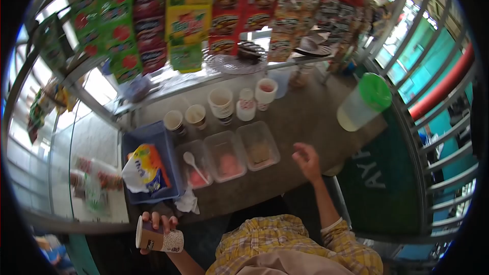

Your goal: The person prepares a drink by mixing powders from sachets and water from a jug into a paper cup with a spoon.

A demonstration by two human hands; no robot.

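My left hand (159, 220) is wrapped round a paper coffee cup (158, 239) tipped on its side, with a brown band and a white patterned part. It is at the front edge of the table, just below the blue bin. My right hand (307, 162) hovers over the table with fingers apart and nothing in it, to the right of a clear plastic tub (259, 147) with brownish contents. Two more tubs hold pinkish-red contents: the middle tub (224, 158) and the left tub (194, 165), where a white spoon (195, 167) rests.
Several stacked paper cups (221, 103) stand behind the tubs. A blue bin (175, 173) holds a colourful packet (147, 168), with crumpled tissue (188, 202) beside it. A green-lidded pitcher (356, 109) stands right. Drink sachets (188, 15) hang above; metal bars line the right side.
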